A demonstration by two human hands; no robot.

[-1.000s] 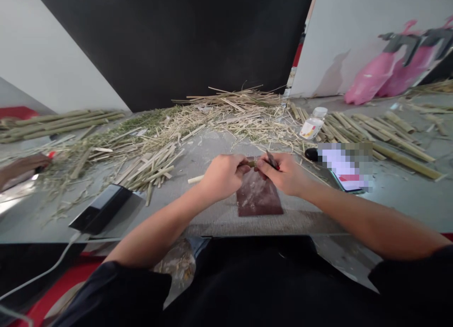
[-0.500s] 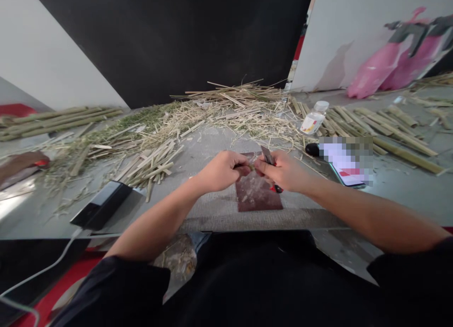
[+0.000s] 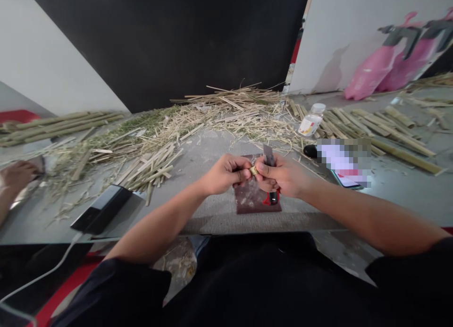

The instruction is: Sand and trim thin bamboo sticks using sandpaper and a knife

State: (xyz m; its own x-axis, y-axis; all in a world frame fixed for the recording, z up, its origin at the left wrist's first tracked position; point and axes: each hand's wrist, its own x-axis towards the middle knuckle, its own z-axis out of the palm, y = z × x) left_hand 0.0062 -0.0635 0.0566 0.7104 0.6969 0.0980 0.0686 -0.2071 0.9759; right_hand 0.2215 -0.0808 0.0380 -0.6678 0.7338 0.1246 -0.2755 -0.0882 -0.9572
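Observation:
My left hand (image 3: 228, 173) pinches a small pale-yellow piece, which looks like bamboo (image 3: 253, 170), between thumb and fingers. Opposite it, the fingertips of my right hand (image 3: 285, 177) meet the same piece. My right hand is also wrapped round a utility knife (image 3: 268, 155); its wide grey blade points up and away, and its red-and-black handle end shows below the palm. Under both hands lies a dusty dark-brown rectangular sheet (image 3: 253, 203). My fingers partly cover the small piece and the knife's middle.
Bamboo strips (image 3: 159, 169) and shavings (image 3: 198, 117) curve across the back and left. On the right are a bottle (image 3: 311, 121), a lit phone (image 3: 345, 166), split bamboo (image 3: 396, 129) and pink spray bottles (image 3: 371, 72). A power bank (image 3: 102, 209) and another person's hand (image 3: 19, 176) are on the left.
My right hand has turned slightly, so the blade stands more upright and the red handle end shows more. The small piece is now plainer. The other person's hand has shifted left and down.

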